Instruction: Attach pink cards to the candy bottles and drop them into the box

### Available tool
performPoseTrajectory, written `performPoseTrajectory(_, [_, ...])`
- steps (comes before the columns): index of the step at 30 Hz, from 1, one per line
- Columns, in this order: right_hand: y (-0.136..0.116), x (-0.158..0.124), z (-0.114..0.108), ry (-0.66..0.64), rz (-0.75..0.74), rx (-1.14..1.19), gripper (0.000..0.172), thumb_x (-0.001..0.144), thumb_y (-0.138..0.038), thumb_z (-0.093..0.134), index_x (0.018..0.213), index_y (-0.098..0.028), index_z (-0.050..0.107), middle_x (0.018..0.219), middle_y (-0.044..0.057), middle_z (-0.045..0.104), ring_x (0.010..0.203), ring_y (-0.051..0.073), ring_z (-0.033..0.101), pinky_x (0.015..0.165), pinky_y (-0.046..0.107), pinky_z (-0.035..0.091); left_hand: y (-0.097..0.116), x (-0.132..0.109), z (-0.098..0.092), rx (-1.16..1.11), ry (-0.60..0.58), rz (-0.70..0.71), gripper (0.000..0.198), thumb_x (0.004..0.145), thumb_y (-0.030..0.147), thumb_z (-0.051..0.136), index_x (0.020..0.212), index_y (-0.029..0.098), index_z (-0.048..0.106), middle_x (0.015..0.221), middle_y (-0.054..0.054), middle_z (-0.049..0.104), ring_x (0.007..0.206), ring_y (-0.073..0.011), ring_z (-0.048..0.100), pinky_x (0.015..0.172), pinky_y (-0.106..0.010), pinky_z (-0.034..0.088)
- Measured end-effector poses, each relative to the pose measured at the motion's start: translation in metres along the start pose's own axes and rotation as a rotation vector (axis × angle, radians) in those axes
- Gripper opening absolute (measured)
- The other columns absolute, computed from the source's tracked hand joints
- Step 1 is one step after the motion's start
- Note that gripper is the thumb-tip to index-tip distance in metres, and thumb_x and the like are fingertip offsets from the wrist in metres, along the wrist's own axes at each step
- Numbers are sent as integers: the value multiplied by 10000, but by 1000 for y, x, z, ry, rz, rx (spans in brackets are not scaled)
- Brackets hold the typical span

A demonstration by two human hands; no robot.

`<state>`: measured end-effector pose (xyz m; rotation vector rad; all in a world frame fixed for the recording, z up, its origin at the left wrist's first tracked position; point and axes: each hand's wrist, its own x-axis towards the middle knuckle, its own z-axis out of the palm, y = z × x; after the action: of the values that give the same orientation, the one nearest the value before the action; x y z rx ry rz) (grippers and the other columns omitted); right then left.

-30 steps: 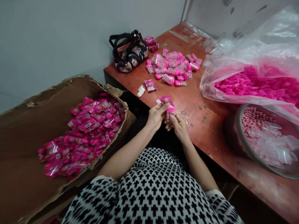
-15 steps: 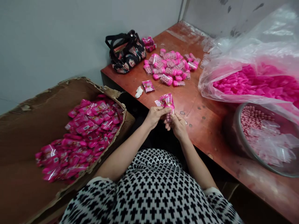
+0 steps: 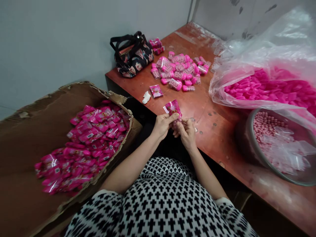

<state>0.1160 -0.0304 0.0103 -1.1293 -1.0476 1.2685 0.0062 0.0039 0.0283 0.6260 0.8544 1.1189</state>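
Note:
My left hand (image 3: 163,124) and my right hand (image 3: 185,131) meet at the near edge of the red-brown table (image 3: 214,112). Together they pinch a small pink printed packet (image 3: 172,107) with a candy-filled bottle partly inside it; the bottle is mostly hidden by my fingers. Both hands are closed on it. A second pink packet (image 3: 156,91) lies flat on the table just beyond, beside a small white scrap (image 3: 146,97).
A torn cardboard box (image 3: 49,108) at my left holds several packed pink packets (image 3: 85,144). A heap of filled pink-capped bottles (image 3: 180,70) and a black floral bag (image 3: 132,56) sit at the back. A plastic bag of pink caps (image 3: 266,85) and a metal bowl (image 3: 249,144) of pink candies stand at right.
The packet has slid lower between my hands, and my right fingers have closed in tighter against it. The view has shifted slightly.

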Motion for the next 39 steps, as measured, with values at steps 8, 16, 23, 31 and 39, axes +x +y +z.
performPoseTrajectory(8, [7, 0, 9, -12, 180, 269, 330, 723, -436, 675, 861, -207, 481, 579, -53, 639, 385, 86, 564, 321, 165, 435, -1, -7, -11, 34, 3, -35, 345, 577, 370, 793, 521, 90, 600, 476, -18, 548, 398, -75, 482, 401, -209, 372])
performPoseTrajectory(16, [10, -8, 7, 44, 116, 264, 303, 688, -367, 726, 870, -213, 538, 679, -33, 671, 528, 121, 649, 520, 263, 580, -3, -14, -2, 0, 184, 18, 329, 484, 326, 839, 561, 92, 621, 529, 3, 572, 486, -72, 517, 483, -200, 422])
performPoseTrajectory(23, [10, 6, 12, 57, 156, 286, 325, 635, -392, 754, 745, -210, 508, 518, -58, 618, 404, 100, 578, 387, 201, 495, -9, -24, -7, 93, 107, 38, 359, 588, 382, 781, 498, 104, 572, 458, 14, 502, 421, -63, 461, 443, -211, 386])
performPoseTrajectory(31, [-11, 20, 40, -320, 149, 143, 294, 696, -426, 695, 719, -193, 518, 552, -37, 654, 393, 84, 570, 355, 161, 427, 46, -51, -48, -85, 242, 180, 394, 642, 525, 710, 804, 169, 662, 862, -76, 715, 815, -198, 669, 774, -323, 532])
performPoseTrajectory(39, [-8, 23, 4, -89, 144, 3, 318, 746, -471, 644, 711, -186, 507, 564, -36, 643, 380, 61, 540, 344, 143, 393, 20, -2, -60, 580, 324, 469, 448, 780, 453, 612, 1156, 209, 598, 1248, -103, 600, 1154, -239, 559, 1024, -403, 391])
